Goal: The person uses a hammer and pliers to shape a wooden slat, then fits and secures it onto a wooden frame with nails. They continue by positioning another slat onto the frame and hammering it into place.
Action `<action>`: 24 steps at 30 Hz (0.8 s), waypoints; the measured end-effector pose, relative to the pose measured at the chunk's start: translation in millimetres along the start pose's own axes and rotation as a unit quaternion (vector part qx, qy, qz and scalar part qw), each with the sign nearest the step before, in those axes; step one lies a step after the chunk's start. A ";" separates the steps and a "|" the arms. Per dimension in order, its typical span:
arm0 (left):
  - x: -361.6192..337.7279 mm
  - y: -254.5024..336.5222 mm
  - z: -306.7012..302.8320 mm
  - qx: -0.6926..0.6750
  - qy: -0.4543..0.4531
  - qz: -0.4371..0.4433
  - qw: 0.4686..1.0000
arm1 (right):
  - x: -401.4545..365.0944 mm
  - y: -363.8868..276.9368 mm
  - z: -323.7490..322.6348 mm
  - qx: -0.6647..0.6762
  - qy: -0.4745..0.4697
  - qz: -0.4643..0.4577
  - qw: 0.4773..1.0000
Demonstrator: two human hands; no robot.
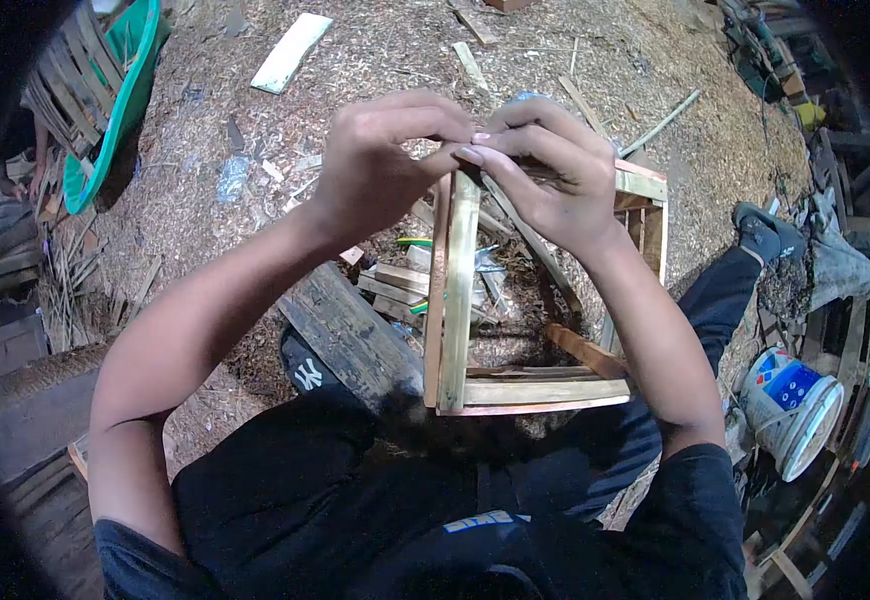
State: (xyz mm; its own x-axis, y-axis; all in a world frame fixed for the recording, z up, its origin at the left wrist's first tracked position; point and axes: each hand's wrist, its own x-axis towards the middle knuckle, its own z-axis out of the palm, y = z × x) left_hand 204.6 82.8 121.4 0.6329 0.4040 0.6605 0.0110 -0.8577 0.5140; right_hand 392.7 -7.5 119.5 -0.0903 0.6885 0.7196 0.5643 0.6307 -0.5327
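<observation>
Both hands meet above the near end of a wooden frame, fingertips pinched together around something too small to make out. My left hand (385, 150) is closed, thumb against forefinger. My right hand (555, 170) is closed the same way, its thumb and fingertips touching the left ones. Below them, a frame of pale wooden slats (459, 290) stands over my lap, with a corner toward my body. Part of its upper right side is covered by my right hand and forearm.
A dark plank (355, 325) lies beside the frame, near wood offcuts (400, 280). A green basin (135, 95) with slats is at far left, by another person's hand (17, 188). A white bucket (793, 410) stands at right. Sawdust and a pale board (292, 52) cover the ground ahead.
</observation>
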 end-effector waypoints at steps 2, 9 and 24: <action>-0.8 1.1 -2.9 -0.022 -0.014 -0.008 1.000 | -0.2 2.3 -0.2 0.000 0.005 -0.007 1.000; -7.4 3.7 -2.6 0.040 -0.047 -0.097 0.993 | -9.0 -8.9 -29.6 0.112 0.036 0.181 0.976; -3.6 13.9 -3.7 -0.006 -0.059 -0.132 0.989 | -41.0 22.0 -18.6 -0.253 -0.761 0.359 0.478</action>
State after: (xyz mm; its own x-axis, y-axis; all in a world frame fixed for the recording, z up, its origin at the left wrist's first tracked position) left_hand 199.7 70.6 128.2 0.6955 0.5726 0.4340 0.1787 -0.7229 0.6674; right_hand 424.1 -28.6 86.6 0.0005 0.3680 -0.9298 0.9895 0.1340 0.0536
